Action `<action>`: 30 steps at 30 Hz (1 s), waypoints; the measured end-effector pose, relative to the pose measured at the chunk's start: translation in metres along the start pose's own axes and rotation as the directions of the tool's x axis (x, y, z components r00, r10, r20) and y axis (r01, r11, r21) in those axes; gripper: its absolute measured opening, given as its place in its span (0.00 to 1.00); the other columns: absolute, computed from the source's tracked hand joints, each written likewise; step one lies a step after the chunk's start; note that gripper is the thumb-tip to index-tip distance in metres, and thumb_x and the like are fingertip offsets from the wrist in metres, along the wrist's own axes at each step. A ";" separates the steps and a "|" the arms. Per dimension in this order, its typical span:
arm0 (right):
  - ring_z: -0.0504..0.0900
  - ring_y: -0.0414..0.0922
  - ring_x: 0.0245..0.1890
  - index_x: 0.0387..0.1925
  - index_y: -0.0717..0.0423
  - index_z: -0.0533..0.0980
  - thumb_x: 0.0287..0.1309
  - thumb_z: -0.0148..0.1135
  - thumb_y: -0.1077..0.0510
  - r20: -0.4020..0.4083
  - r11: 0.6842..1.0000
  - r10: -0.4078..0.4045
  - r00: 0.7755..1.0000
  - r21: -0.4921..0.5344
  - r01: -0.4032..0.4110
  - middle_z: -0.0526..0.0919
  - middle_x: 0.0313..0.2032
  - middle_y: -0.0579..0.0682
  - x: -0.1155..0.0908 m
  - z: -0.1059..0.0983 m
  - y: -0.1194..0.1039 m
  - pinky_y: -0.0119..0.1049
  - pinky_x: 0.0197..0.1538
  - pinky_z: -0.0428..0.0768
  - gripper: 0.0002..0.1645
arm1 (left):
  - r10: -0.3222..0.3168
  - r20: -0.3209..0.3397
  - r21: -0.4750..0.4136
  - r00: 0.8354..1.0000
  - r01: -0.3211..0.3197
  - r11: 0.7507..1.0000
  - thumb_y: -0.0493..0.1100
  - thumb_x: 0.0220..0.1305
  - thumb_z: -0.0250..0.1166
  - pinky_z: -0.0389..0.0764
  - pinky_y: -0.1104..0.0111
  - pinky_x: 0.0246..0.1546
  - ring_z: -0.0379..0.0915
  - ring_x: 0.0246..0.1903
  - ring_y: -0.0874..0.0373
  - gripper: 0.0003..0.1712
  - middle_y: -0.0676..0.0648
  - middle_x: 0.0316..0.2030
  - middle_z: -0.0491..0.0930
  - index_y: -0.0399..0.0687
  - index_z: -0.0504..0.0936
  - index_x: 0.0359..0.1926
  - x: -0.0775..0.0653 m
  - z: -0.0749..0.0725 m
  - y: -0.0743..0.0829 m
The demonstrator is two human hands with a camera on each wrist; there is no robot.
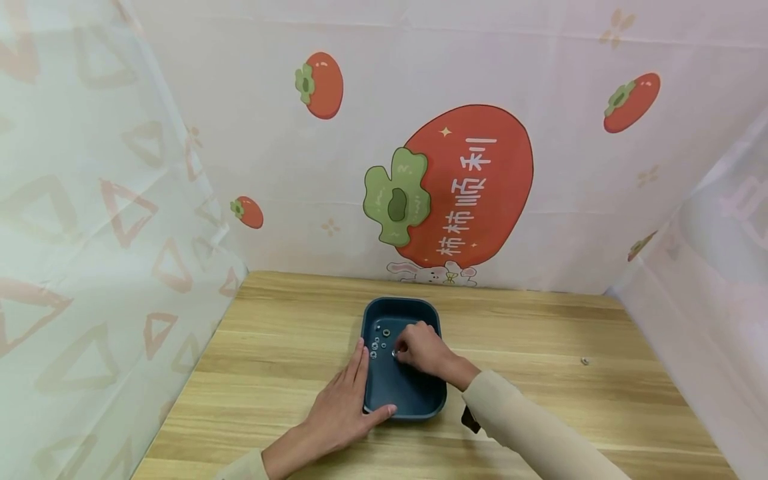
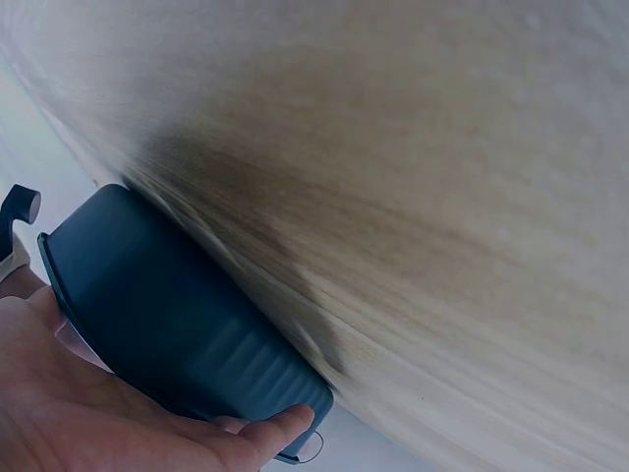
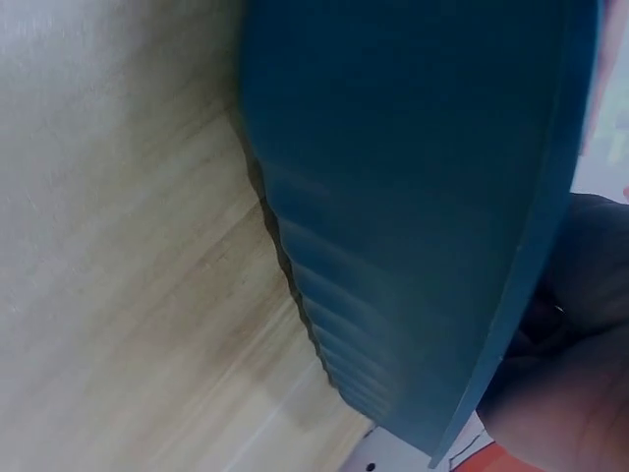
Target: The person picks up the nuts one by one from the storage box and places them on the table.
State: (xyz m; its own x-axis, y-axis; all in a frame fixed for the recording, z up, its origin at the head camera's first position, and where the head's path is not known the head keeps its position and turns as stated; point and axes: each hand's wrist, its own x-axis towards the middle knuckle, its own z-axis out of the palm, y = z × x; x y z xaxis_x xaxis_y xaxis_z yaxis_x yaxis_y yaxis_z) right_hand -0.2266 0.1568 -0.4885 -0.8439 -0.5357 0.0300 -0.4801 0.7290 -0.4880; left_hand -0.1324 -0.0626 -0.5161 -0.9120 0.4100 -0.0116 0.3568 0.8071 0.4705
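A dark blue rectangular tray (image 1: pixel 408 393) sits on the wooden table. Several small metal nuts (image 1: pixel 387 333) lie inside it, toward its left side. My left hand (image 1: pixel 342 407) rests along the tray's left wall with its fingers straight, its thumb over the near rim; in the left wrist view, fingers touch the ribbed outer wall (image 2: pixel 197 305). My right hand (image 1: pixel 423 348) reaches over the right rim into the tray, its fingertips pinching a small shiny nut (image 1: pixel 394 354) close to the tray floor. The wall hides most of those fingers in the right wrist view.
One more small nut (image 1: pixel 585 361) lies by itself on the table (image 1: pixel 522 333), well to the right. Behind the table hangs a white cloth (image 1: pixel 570 200) printed with persimmons, and cloth sides close off left and right. A dark wrist strap piece (image 1: pixel 471 420) shows under the right sleeve.
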 end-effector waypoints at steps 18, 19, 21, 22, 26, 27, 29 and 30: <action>0.82 0.37 0.28 0.36 0.57 0.91 0.64 0.74 0.61 -0.123 0.956 0.125 0.984 0.280 -0.087 0.89 0.29 0.44 -0.010 -0.001 -0.001 0.29 0.35 0.84 0.03 | -0.001 0.005 -0.007 1.000 0.001 1.000 0.77 0.67 0.60 0.68 0.41 0.72 0.54 0.80 0.40 0.66 0.42 0.86 0.36 0.40 0.44 0.85 -0.001 0.000 0.000; 0.82 0.37 0.28 0.37 0.56 0.91 0.65 0.74 0.60 -0.125 0.951 0.133 0.983 0.297 -0.091 0.89 0.29 0.44 -0.011 -0.002 -0.001 0.29 0.35 0.84 0.03 | -0.002 0.007 -0.007 1.000 0.002 1.000 0.77 0.67 0.60 0.68 0.41 0.72 0.54 0.80 0.40 0.66 0.42 0.86 0.36 0.40 0.44 0.85 -0.001 0.000 0.000; 0.82 0.38 0.29 0.37 0.56 0.91 0.65 0.74 0.60 -0.129 0.938 0.151 0.980 0.332 -0.101 0.89 0.30 0.44 -0.012 -0.002 -0.001 0.30 0.36 0.85 0.04 | -0.003 0.011 -0.008 1.000 0.004 1.000 0.77 0.67 0.60 0.68 0.41 0.72 0.54 0.80 0.39 0.66 0.42 0.86 0.36 0.40 0.44 0.85 -0.001 0.000 0.000; 0.83 0.38 0.30 0.37 0.56 0.91 0.65 0.74 0.59 -0.130 0.931 0.164 0.978 0.350 -0.109 0.90 0.30 0.44 -0.012 -0.003 -0.002 0.30 0.37 0.85 0.04 | -0.004 0.012 -0.011 1.000 0.005 1.000 0.77 0.67 0.61 0.68 0.41 0.71 0.54 0.80 0.39 0.66 0.42 0.86 0.36 0.40 0.44 0.86 0.000 0.000 0.000; 0.84 0.40 0.32 0.38 0.55 0.91 0.65 0.75 0.57 -0.132 0.893 0.216 0.967 0.428 -0.141 0.90 0.32 0.45 -0.013 -0.004 -0.003 0.33 0.41 0.87 0.05 | -0.007 0.014 -0.019 1.000 0.007 1.000 0.77 0.67 0.61 0.68 0.40 0.71 0.54 0.80 0.39 0.66 0.42 0.86 0.35 0.40 0.43 0.86 0.000 0.000 0.000; 0.84 0.40 0.32 0.39 0.55 0.91 0.65 0.75 0.57 -0.130 0.881 0.230 0.964 0.450 -0.149 0.90 0.32 0.46 -0.014 -0.004 -0.003 0.34 0.41 0.87 0.05 | -0.006 0.013 -0.020 1.000 0.007 1.000 0.77 0.67 0.61 0.68 0.40 0.72 0.54 0.80 0.39 0.66 0.42 0.86 0.35 0.40 0.43 0.86 0.000 0.000 0.000; 0.84 0.41 0.32 0.40 0.55 0.91 0.65 0.75 0.57 -0.128 0.860 0.250 0.960 0.485 -0.159 0.90 0.33 0.47 -0.015 -0.005 -0.004 0.35 0.42 0.87 0.06 | -0.006 0.011 -0.021 1.000 0.006 1.000 0.77 0.67 0.61 0.68 0.41 0.72 0.53 0.80 0.40 0.66 0.42 0.86 0.34 0.40 0.43 0.86 -0.001 0.000 -0.001; 0.83 0.42 0.33 0.40 0.56 0.91 0.65 0.75 0.57 -0.128 0.851 0.255 0.958 0.501 -0.160 0.90 0.34 0.47 -0.015 -0.005 -0.004 0.35 0.42 0.87 0.06 | -0.005 0.010 -0.020 1.000 0.006 1.000 0.77 0.67 0.61 0.68 0.41 0.72 0.53 0.80 0.40 0.66 0.42 0.86 0.34 0.40 0.43 0.86 -0.001 0.000 -0.001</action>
State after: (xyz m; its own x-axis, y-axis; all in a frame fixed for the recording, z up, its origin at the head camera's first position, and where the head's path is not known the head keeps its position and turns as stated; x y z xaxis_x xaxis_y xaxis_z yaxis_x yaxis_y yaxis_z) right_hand -0.2129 0.1637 -0.4826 -0.9619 -0.2731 0.0155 -0.1536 0.4923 -0.8568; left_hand -0.1319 -0.0637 -0.5161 -0.9118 0.4099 -0.0231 0.3475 0.8006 0.4882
